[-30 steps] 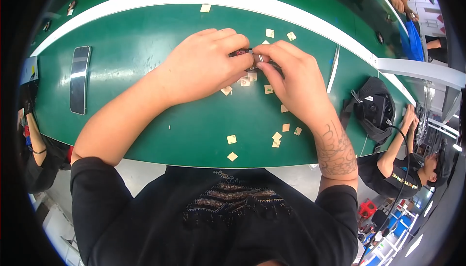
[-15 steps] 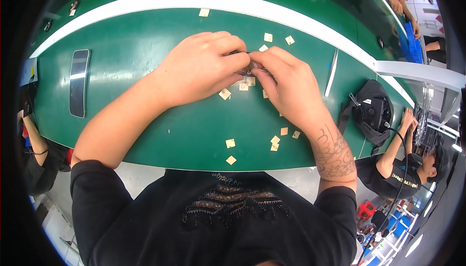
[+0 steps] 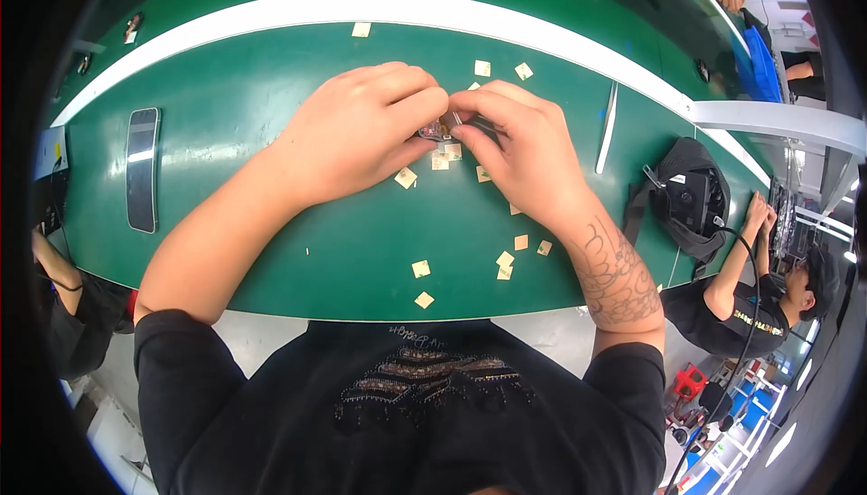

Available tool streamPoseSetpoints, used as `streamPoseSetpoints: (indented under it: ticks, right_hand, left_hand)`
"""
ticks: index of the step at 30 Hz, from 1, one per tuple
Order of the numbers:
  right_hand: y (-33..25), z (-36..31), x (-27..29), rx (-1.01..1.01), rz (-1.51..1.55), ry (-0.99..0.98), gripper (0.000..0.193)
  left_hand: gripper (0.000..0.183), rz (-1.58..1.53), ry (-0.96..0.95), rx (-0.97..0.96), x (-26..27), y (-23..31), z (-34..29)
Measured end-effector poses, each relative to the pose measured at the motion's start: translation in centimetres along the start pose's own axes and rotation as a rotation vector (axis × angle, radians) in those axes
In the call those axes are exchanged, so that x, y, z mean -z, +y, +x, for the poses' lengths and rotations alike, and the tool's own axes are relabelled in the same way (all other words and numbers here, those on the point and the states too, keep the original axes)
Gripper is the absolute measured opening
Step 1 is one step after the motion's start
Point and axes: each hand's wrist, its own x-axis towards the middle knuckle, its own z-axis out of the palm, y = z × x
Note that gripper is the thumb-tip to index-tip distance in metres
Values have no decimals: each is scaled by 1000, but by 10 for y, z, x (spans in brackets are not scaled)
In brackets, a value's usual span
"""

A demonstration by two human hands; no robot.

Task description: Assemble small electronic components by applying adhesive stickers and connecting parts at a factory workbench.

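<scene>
Over the far middle of the table, my two hands meet at a small dark part with shiny clear bits [image 3: 434, 131]. My left hand [image 3: 357, 129] is closed on its left side, thumb below and fingers curled over the top. The thumb and fingertips of my right hand [image 3: 528, 134] pinch at the part's right end, where a small pale edge shows. Most of the part is hidden by my fingers, so its exact kind cannot be made out. Just below it lie several small cream square pieces [image 3: 440, 162], some of them close to my fingertips.
More cream squares [image 3: 421, 269] are scattered on the green table [image 3: 298, 278]. At left lies a phone [image 3: 142, 170]; at right, white tweezers or a thin strip [image 3: 607, 127] and a black pouch [image 3: 692, 197] with a cable. A white rail [image 3: 388, 7] crosses behind. Other people sit at both sides.
My hands and the small part appear slightly further left, and the whole view has shifted a little. More of the part now shows between my fingers.
</scene>
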Motion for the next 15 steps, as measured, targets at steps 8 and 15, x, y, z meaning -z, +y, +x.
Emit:
streamPoseSetpoints:
  ticks: [8,15]
  right_hand:
    - [2,1,0,-82,63,-12,21]
    - [-1,1,-2,-49,4,7,20]
  left_hand:
    - [34,-6,24,-8,0,0,0]
    - [35,13,20,54,-2,5,-3]
